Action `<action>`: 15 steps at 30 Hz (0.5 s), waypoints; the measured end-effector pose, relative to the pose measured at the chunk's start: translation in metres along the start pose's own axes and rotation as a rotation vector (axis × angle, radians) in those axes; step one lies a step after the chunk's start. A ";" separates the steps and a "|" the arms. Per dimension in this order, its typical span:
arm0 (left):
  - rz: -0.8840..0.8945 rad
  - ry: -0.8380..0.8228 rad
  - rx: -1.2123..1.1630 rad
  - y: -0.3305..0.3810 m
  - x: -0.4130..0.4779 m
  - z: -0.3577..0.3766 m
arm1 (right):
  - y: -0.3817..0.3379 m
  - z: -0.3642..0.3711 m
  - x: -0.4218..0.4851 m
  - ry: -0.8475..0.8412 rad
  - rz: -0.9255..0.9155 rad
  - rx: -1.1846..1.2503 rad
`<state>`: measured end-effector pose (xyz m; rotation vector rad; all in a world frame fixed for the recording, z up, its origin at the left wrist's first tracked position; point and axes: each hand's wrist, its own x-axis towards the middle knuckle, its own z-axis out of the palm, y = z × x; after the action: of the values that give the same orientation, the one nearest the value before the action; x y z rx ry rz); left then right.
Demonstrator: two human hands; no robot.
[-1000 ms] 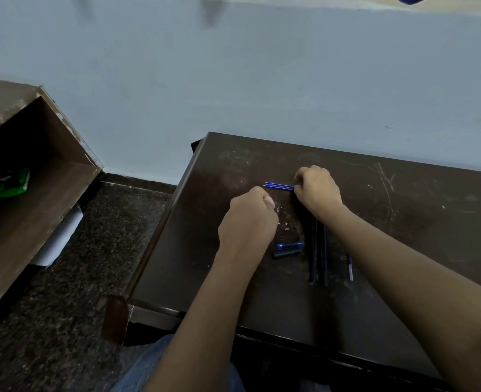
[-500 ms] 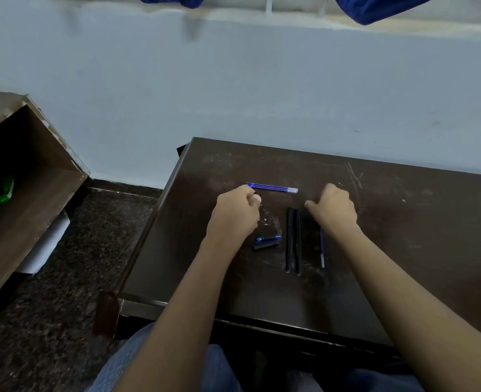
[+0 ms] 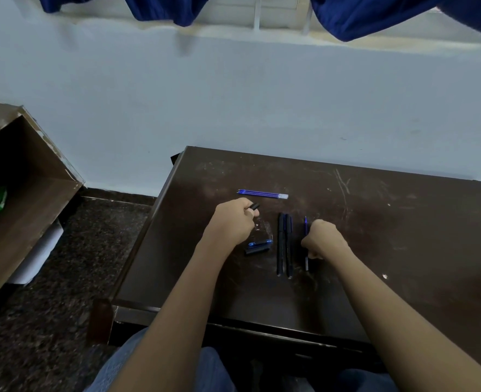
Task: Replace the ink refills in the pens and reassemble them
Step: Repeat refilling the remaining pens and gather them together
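At a scuffed table (image 3: 375, 222), the left hand (image 3: 231, 222) grips a small black pen part (image 3: 254, 206); the right hand (image 3: 322, 239) closes on a blue refill (image 3: 305, 223) beside two black pens (image 3: 284, 244). Fresh refills (image 3: 262, 193) lie apart, suggesting swapping is underway; next, likely threading one into a barrel.

No readable text, label, brand or number shows on anything in view.
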<state>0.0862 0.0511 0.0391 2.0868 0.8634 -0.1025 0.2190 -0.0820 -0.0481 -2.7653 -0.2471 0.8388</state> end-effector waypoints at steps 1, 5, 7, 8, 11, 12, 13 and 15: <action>0.016 0.022 -0.012 -0.001 0.000 0.000 | -0.001 -0.002 -0.001 -0.016 0.009 0.016; 0.034 0.095 -0.041 -0.002 0.002 0.000 | -0.011 -0.016 -0.003 -0.127 0.072 0.427; 0.023 0.092 -0.072 -0.002 0.003 -0.001 | -0.018 -0.031 -0.009 -0.096 0.034 0.763; 0.017 0.088 -0.086 -0.002 0.004 -0.001 | -0.022 -0.040 -0.016 -0.057 -0.007 0.896; 0.027 0.067 -0.126 -0.002 0.004 -0.001 | -0.030 -0.059 -0.047 0.062 -0.170 1.183; 0.033 0.060 -0.139 -0.002 0.003 -0.001 | -0.031 -0.060 -0.057 0.098 -0.221 1.243; 0.035 0.053 -0.143 -0.001 0.003 -0.001 | -0.031 -0.059 -0.065 0.139 -0.267 1.277; 0.039 0.052 -0.138 0.000 0.003 -0.001 | -0.034 -0.054 -0.076 0.209 -0.349 1.300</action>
<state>0.0887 0.0531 0.0387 1.9836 0.8370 0.0312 0.1842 -0.0764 0.0442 -1.4989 -0.0757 0.3611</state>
